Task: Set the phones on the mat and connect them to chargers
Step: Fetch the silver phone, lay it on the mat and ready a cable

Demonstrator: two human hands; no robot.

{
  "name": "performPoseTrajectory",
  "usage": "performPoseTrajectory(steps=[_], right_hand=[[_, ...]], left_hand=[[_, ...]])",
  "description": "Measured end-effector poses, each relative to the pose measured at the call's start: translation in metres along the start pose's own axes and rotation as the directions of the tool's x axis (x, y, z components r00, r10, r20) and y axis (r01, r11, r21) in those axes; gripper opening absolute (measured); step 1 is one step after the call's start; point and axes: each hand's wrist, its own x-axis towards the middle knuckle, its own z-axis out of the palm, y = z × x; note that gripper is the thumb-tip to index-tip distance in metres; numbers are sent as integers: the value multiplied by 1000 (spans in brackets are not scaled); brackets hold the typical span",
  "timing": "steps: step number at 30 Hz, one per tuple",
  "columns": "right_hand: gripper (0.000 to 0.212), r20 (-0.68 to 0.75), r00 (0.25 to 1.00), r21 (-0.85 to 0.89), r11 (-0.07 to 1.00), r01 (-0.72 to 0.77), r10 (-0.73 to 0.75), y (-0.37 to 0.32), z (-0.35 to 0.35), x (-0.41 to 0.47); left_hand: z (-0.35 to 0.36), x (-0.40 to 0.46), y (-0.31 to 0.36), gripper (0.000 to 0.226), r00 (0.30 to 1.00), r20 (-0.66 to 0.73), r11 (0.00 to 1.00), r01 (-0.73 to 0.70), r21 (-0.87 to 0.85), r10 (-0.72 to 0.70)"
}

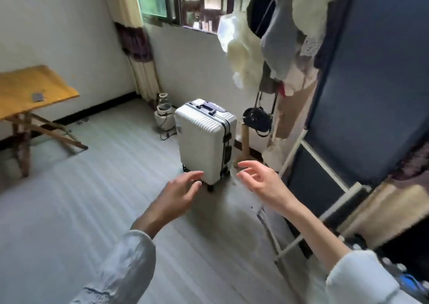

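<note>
Right now you face a pale room with a light floor (97, 199) stretching ahead, a window high on the far wall, and a rack of hanging clothes (274, 48) filling your right side. Against the left wall stands a folding wooden table (53, 83) with an orange-yellow top. Straight ahead, upright on its wheels, is a white ribbed suitcase (202, 141), and behind it small pots sit in the corner.

On the table top, near its front edge, lies a small flat grey object (37, 97); it may be a phone, but it is too blurred to be sure. No mat and no charger can be seen anywhere in view.

Your left hand (178, 192) and right hand (262, 180) are both raised in front of you, near the suitcase's lower corners, fingers spread wide and loose, holding nothing.

Judging from this, you are at the gathering stage. Turn left toward the table, well apart from your hands, and check that grey object first. Approach squarely, pick it up by its long edges with a light pinch, and look around for the mat before carrying anything.
</note>
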Motion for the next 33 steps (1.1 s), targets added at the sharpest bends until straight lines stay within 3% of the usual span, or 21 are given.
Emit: performPoseTrajectory(steps=[5, 10, 21, 27, 33], right_hand=[[25, 184, 973, 24, 991, 135, -137, -75, 90, 115], [24, 292, 923, 62, 968, 244, -251, -136, 175, 219], [24, 436, 803, 179, 914, 365, -406, -266, 352, 470], [23, 508, 725, 229, 885, 406, -464, -335, 439, 566], [23, 545, 685, 241, 873, 424, -483, -389, 549, 670]], left_hand=[[-111, 33, -75, 30, 964, -223, 989, 142, -28, -145], [-197, 66, -146, 29, 894, -361, 964, 258, -71, -266], [-384, 194, -308, 31, 761, -521, 911, 403, -89, -388], [-469, 232, -388, 29, 680, -593, 883, 453, -123, -431], [-556, 287, -493, 31, 649, -617, 872, 471, -132, -444]])
